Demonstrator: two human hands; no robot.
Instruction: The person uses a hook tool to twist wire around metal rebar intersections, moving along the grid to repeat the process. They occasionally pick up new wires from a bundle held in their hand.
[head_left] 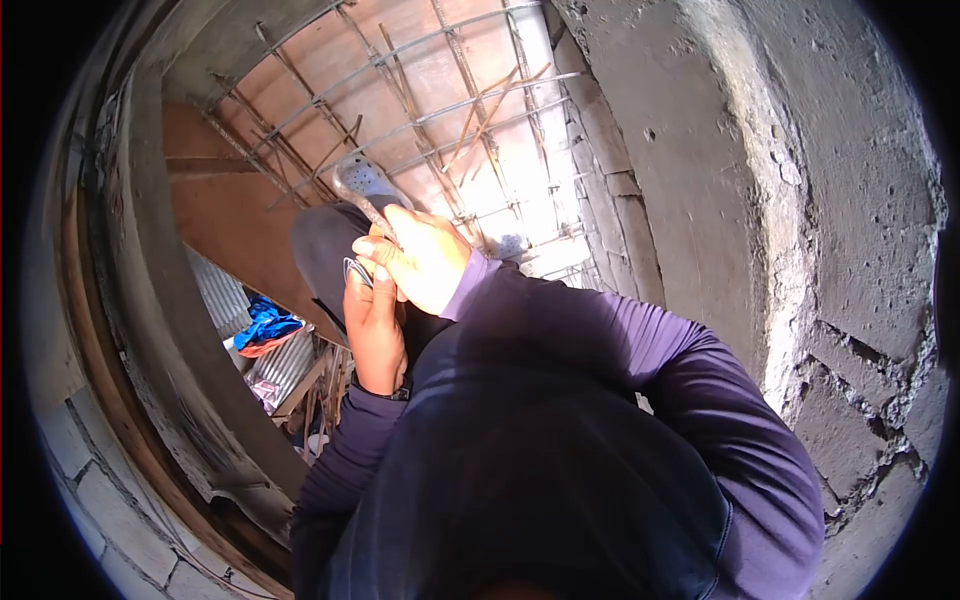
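My right hand is closed around a thin metal rod with a bent end, which sticks up past the fingers toward a clog on my foot. Close below it, my left hand pinches a small bundle of thin bent wire between thumb and fingers. The two hands nearly touch in front of my knee. Whether the rod meets the wire is hidden by the fingers.
A grid of steel rebar lies over reddish boards ahead. On the right rises a rough cement wall. At left, past a concrete edge, an opening shows corrugated sheets and a blue cloth lower down.
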